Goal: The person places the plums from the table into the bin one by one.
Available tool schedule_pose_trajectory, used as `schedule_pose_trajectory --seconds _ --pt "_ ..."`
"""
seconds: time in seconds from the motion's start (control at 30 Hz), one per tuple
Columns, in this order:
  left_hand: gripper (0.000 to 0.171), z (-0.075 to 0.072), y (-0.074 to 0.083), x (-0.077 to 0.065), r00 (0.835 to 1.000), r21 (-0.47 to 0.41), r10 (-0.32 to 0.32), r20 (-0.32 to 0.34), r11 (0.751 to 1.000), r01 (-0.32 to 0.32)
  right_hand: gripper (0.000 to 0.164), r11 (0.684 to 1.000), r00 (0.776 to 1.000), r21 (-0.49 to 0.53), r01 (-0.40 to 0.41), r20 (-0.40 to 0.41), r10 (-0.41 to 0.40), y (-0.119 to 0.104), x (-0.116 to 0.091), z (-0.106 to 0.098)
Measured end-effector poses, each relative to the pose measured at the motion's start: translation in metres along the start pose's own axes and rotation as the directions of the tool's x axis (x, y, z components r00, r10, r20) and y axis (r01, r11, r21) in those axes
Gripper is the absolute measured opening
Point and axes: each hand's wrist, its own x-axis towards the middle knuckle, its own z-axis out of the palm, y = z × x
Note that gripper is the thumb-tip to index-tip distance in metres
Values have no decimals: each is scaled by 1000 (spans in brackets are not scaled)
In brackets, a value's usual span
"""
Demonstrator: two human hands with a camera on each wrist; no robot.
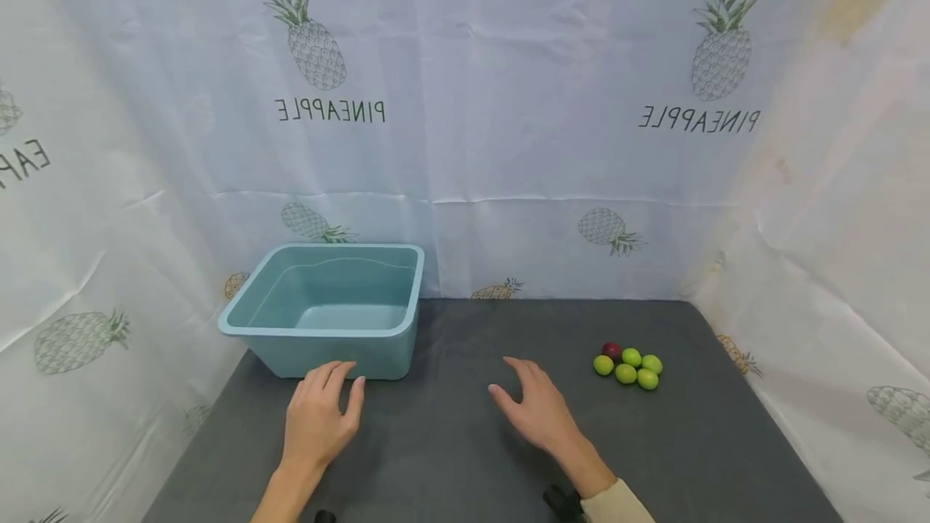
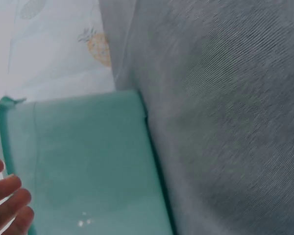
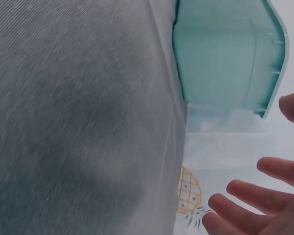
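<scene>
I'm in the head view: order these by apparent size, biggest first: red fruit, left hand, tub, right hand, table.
1. Table
2. Tub
3. Left hand and right hand: too alike to rank
4. Red fruit

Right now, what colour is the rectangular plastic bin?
The bin is muted blue-green, clearest in the head view.

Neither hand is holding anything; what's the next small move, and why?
I'd probably ease the right hand rightward toward the small green fruits: it is empty, and nearer them than the left hand, which is by the blue-green tub.
</scene>
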Motion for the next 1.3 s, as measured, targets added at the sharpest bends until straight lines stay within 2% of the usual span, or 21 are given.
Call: schedule_pose_trajectory --seconds 0.3,0.47,0.67,0.83,1.03,1.3 --pt "22 -22 -18 17 992 -79 -89 -85 993 82 63 987 999 160 34 -10 -32 -15 8 6" --pt "19 -33 -30 27 979 -139 -161 -127 980 143 65 975 998 213 61 -17 -59 -22 14 7" --pt "19 -41 -44 37 958 -179 -187 -219 972 149 64 960 996 267 88 -11 -89 -33 23 9" --pt "18 -46 -57 42 948 -215 -218 -231 962 168 62 939 994 328 107 -14 -109 -42 30 8" --pt "19 -51 -71 45 935 -225 -259 -244 952 205 61 929 994 353 112 -19 -112 -53 40 10" --pt "21 -59 -92 52 916 -232 -312 -254 939 256 57 878 994 470 90 12 -108 -64 51 10"
